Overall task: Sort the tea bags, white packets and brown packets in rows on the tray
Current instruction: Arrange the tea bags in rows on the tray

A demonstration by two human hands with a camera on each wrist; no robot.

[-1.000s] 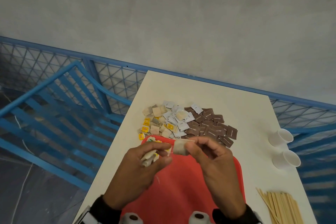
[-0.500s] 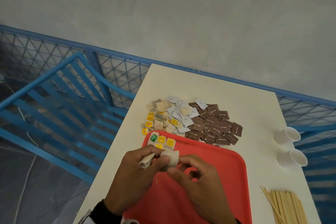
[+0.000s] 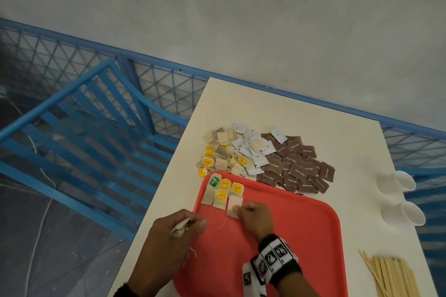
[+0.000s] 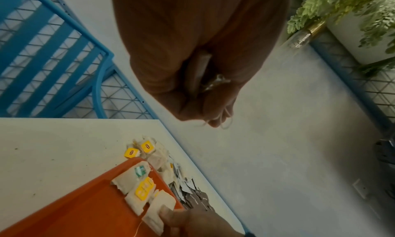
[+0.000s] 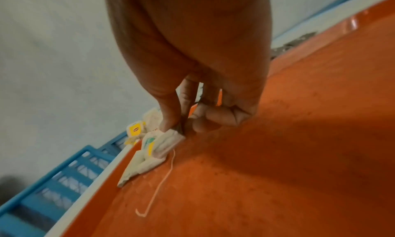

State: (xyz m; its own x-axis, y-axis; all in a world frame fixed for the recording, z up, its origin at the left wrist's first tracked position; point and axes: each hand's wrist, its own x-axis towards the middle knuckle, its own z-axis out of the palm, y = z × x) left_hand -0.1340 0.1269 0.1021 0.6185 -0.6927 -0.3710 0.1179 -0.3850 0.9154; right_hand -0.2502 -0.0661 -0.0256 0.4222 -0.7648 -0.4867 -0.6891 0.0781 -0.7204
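Observation:
A red tray (image 3: 277, 236) lies on the white table. Two tea bags (image 3: 220, 198) with coloured tags lie side by side in its far left corner. My right hand (image 3: 237, 210) pinches a third tea bag (image 3: 233, 205) lying on the tray next to them; the right wrist view shows thumb and finger on its corner (image 5: 171, 137), with a loose string (image 5: 159, 181) trailing. My left hand (image 3: 190, 223) hovers at the tray's left edge and grips a bundle of tea bags (image 3: 179, 228), seen between its curled fingers (image 4: 200, 71). Beyond the tray lie loose tea bags (image 3: 218, 152), white packets (image 3: 252, 152) and brown packets (image 3: 298, 169).
Two white paper cups (image 3: 397, 182) (image 3: 404, 213) lie on their sides at the table's right edge. A bunch of wooden stirrers (image 3: 391, 275) sits at the near right. A blue metal fence (image 3: 96, 108) borders the table on the left and behind.
My hands have parted. The right hand has brought one tea bag down onto the tray beside the two lying there. The left hand has dropped to the tray's left edge, still holding its bundle.

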